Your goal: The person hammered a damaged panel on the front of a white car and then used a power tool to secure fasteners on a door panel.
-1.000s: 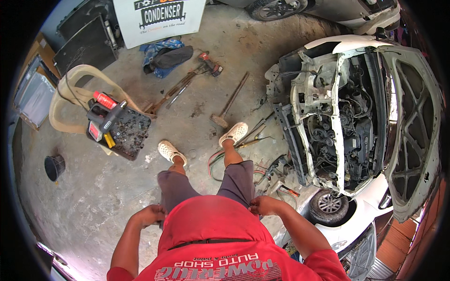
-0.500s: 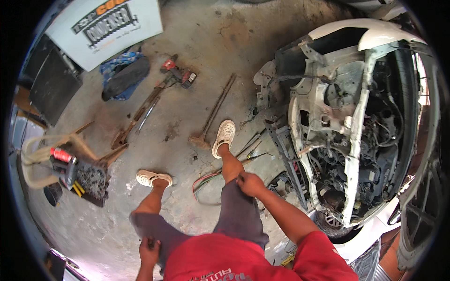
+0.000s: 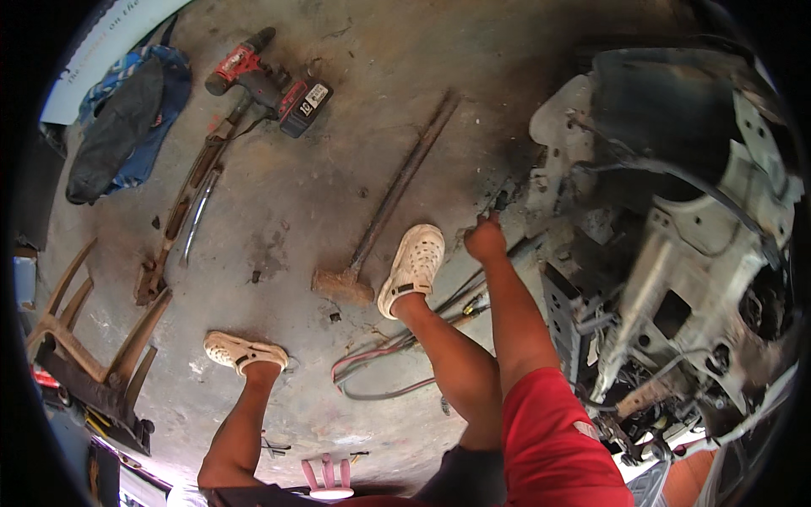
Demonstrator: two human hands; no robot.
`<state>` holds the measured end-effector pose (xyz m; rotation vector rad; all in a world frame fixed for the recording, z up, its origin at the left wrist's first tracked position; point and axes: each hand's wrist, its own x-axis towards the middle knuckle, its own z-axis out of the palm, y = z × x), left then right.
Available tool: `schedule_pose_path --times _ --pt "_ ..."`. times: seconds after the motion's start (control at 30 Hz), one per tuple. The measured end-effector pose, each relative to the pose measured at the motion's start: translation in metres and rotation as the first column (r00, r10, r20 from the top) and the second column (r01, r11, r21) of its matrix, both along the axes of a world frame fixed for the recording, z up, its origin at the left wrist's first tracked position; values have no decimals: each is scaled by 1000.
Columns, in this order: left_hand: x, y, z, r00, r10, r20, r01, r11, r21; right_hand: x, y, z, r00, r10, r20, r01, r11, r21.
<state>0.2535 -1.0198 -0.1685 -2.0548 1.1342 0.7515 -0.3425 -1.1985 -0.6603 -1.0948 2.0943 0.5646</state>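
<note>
My right hand (image 3: 487, 239) reaches down beside my right shoe, its fingers drawn together. Just past the fingertips lies a small dark scrap (image 3: 502, 201) on the floor; whether they touch it or hold some of it is too small to tell. Close to that hand run dark cables and a red hose (image 3: 372, 359), partly behind my right leg. Left of my right shoe lies a sledgehammer, its rusty head (image 3: 342, 286) toward me and its long handle (image 3: 405, 173) pointing away. My left hand is out of the picture.
A stripped car front (image 3: 676, 296) stands at the right, with bent panels and exposed metal. Farther left lie a red and black cordless drill (image 3: 274, 80), a rusty bar (image 3: 190, 190), a bright thin rod (image 3: 201, 215) and dark cloth (image 3: 127, 131). An overturned stool (image 3: 106, 363) lies at the left.
I have bent lower, so the floor things look larger. My right hand has gone from my right knee down toward the floor. My left hand has left the view.
</note>
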Motion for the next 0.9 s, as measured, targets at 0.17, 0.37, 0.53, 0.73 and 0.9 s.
schedule_pose_path --times 0.17,0.37,0.53,0.73,0.9 --pt "-2 -2 -28 998 -33 -54 34 999 8 -51 -7 -69 998 -39 -51 34 994 -102" --pt "4 -22 -14 999 -3 -46 -2 994 -105 -31 -7 -92 984 -54 -168 28 987 -156" --pt "37 26 -21 997 45 -56 -56 976 -208 30 31 -55 986 -73 -151 41 978 -206" --pt "8 -5 -3 995 95 -43 -102 975 -199 77 89 -13 1000 20 11 -20 998 -65" --pt "26 10 -11 987 119 -104 -129 987 -93 34 172 -12 982 -22 189 -94 810 579"
